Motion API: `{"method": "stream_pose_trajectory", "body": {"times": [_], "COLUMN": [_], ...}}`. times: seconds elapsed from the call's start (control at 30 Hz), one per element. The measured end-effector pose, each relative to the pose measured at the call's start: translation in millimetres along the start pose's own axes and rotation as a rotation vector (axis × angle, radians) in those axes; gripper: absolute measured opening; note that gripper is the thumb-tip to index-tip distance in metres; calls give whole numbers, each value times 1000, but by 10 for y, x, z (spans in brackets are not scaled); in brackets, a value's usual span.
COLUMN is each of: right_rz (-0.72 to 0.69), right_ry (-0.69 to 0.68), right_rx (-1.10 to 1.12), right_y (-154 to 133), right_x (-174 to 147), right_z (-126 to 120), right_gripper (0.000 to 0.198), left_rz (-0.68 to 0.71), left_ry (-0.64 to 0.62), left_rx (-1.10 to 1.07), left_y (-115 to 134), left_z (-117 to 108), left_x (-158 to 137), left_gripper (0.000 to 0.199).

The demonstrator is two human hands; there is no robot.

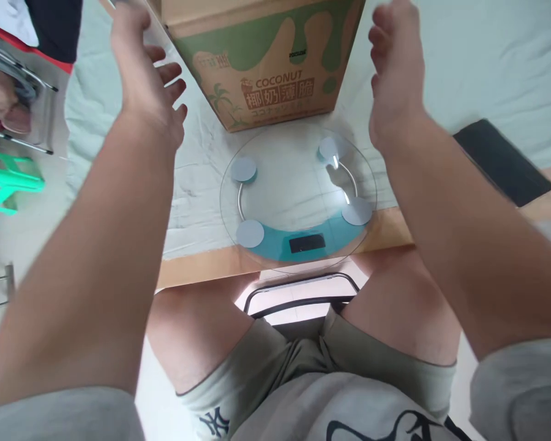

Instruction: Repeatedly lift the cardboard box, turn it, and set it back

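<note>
A brown and green cardboard box [266,55] marked COCONUT stands on the pale sheet, just behind a round glass bathroom scale [298,196] with a blue band and a dark display. My left hand [147,73] is raised to the left of the box, fingers spread, holding nothing. My right hand [395,67] is raised to the right of the box, fingers loosely curved, also holding nothing. Neither hand touches the box. The scale's front edge overhangs the wooden edge.
A black flat device [500,162] lies on the sheet at the right. A wooden edge [202,272] runs along the front. A green plastic stool [4,184] and a metal rack stand at the left. My knees and a black chair frame [303,294] are below.
</note>
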State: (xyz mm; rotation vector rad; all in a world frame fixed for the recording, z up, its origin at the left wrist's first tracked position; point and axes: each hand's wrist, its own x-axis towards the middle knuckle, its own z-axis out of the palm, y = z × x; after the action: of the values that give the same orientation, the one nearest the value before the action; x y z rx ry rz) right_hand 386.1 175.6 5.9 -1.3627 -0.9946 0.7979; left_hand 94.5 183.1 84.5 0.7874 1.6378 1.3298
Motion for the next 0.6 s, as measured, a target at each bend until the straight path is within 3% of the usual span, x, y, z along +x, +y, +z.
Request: {"method": "stream_pose_trajectory", "body": {"times": [0.13,0.23,0.3,0.43,0.6], "right_rz": [14,-36,-52,135,126], "right_ry": [250,326,349,398,382], "right_rx": [50,48,35,89,121], "right_y": [49,75,97,145,197], "right_x": [-717,-842,-788,-699,-800], "right_z": [-369,-547,-571,-455,-335], "right_gripper": [33,38,43,42,50], "left_rz": [230,336,331,267,216], "left_ry": [5,94,101,114,78], "left_rx": [-233,-268,-259,-282,-249], "left_y": [-470,-783,-898,-1012,-1192], "left_z": [-433,-747,-881,-932,-825], "left_x": [-399,-587,-614,-554,-483], "left_gripper": [32,13,19,55,53]}}
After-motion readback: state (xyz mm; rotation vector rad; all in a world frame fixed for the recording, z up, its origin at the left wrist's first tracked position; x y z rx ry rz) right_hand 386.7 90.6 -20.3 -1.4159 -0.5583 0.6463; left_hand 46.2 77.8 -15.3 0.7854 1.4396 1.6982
